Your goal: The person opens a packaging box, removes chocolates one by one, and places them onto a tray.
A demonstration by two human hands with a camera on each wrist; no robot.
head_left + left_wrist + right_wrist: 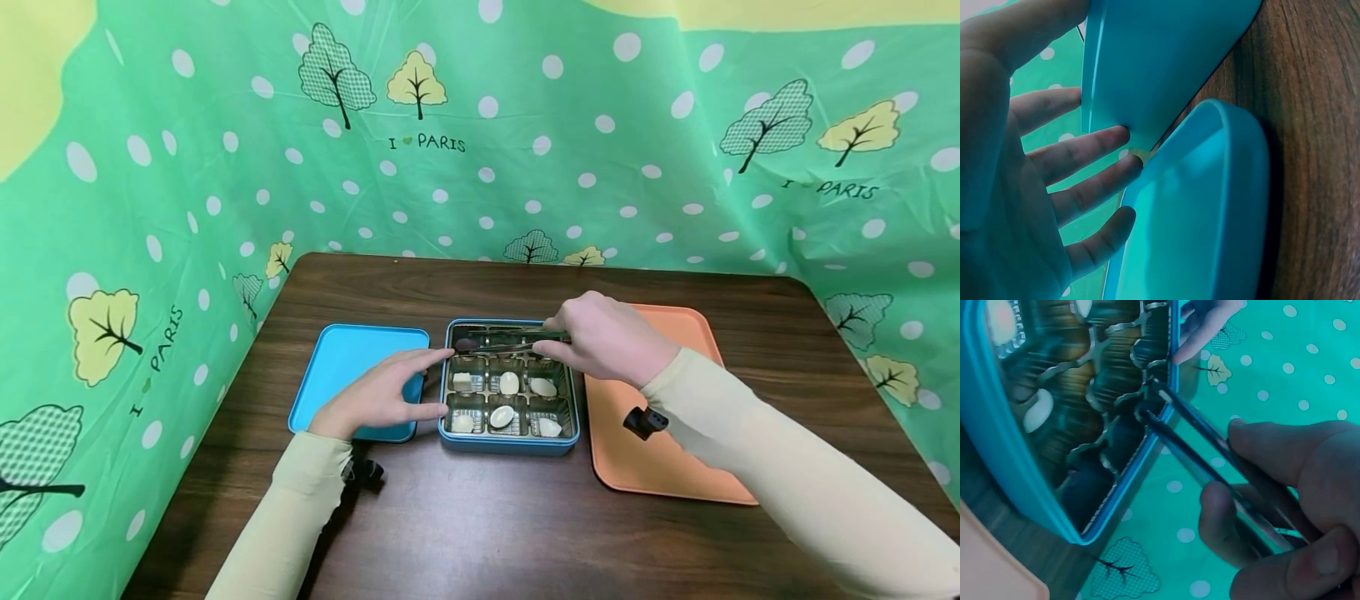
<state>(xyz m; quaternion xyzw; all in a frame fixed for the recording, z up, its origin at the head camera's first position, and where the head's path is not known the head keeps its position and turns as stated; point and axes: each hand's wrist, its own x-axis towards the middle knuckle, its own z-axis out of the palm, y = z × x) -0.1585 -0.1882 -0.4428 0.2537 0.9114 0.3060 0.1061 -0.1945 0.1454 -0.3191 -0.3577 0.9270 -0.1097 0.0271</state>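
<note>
A blue tin box with gold compartments stands mid-table and holds several white chocolates. My left hand lies flat with straight fingers touching the box's left wall. It hovers over the blue lid, which lies beside the box. My right hand grips metal tongs over the box's back row. The tong tips sit in the far-left compartment around a dark piece. In the right wrist view the fingers curl round the tong arms.
An orange tray lies right of the box, partly under my right forearm. The dark wooden table is walled on three sides by a green dotted cloth.
</note>
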